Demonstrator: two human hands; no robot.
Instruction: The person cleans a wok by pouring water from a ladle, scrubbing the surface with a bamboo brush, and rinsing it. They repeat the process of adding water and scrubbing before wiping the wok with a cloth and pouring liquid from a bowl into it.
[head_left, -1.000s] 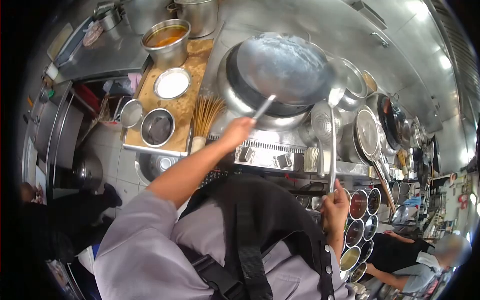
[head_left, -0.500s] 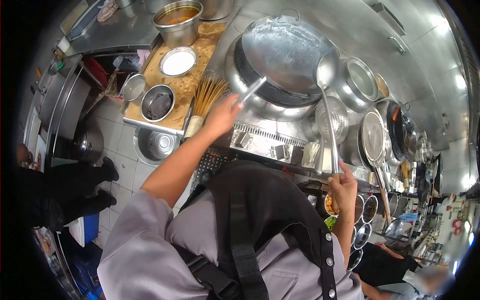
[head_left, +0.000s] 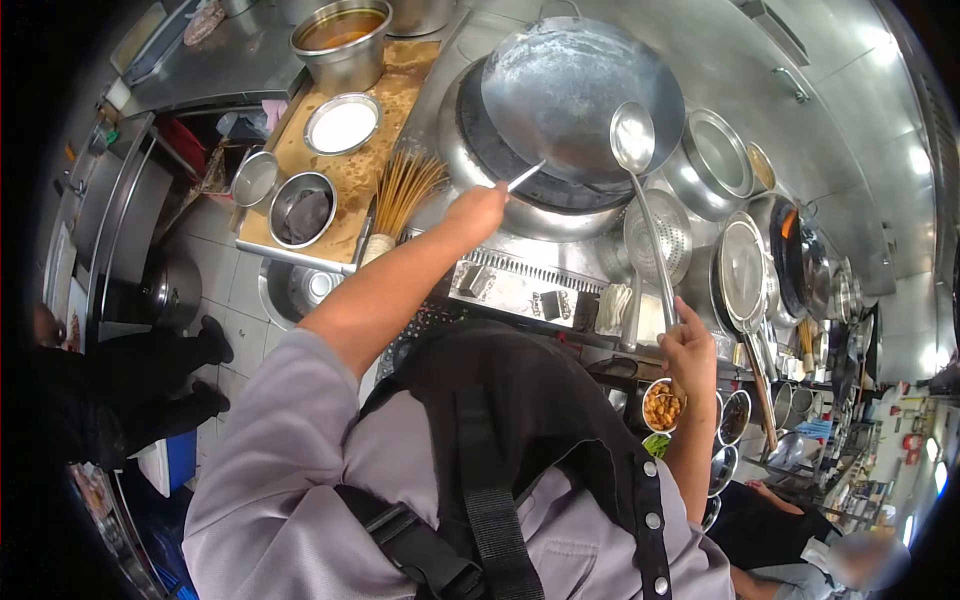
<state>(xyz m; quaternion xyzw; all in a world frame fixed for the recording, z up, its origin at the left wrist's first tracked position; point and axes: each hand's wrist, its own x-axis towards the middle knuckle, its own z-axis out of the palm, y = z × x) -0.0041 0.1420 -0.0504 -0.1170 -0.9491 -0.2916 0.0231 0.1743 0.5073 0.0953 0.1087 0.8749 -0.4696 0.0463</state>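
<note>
My left hand [head_left: 478, 212] is closed round the metal handle of a wok [head_left: 570, 90], which tilts over the stove ring [head_left: 468, 130] and shows its dark, grey-streaked inside. In my right hand [head_left: 690, 350] is a long-handled ladle [head_left: 632, 137], with the index finger stretched along the shaft. The ladle's bowl overlaps the right part of the wok. Just left of my left hand stands a bamboo brush [head_left: 405, 195] with its bristles up. Behind the ladle's shaft lies a perforated skimmer [head_left: 662, 235].
To the left, a board [head_left: 345, 185] bears a pot of orange liquid [head_left: 342, 50], a bowl of white contents [head_left: 342, 124] and a bowl with a dark cloth [head_left: 303, 210]. Strainers [head_left: 742, 270] and pots stand right. Food containers [head_left: 662, 405] sit below my right hand. Other people stand at both sides.
My left hand has shifted right and slightly up with the wok handle. The ladle's bowl has moved left, further over the wok.
</note>
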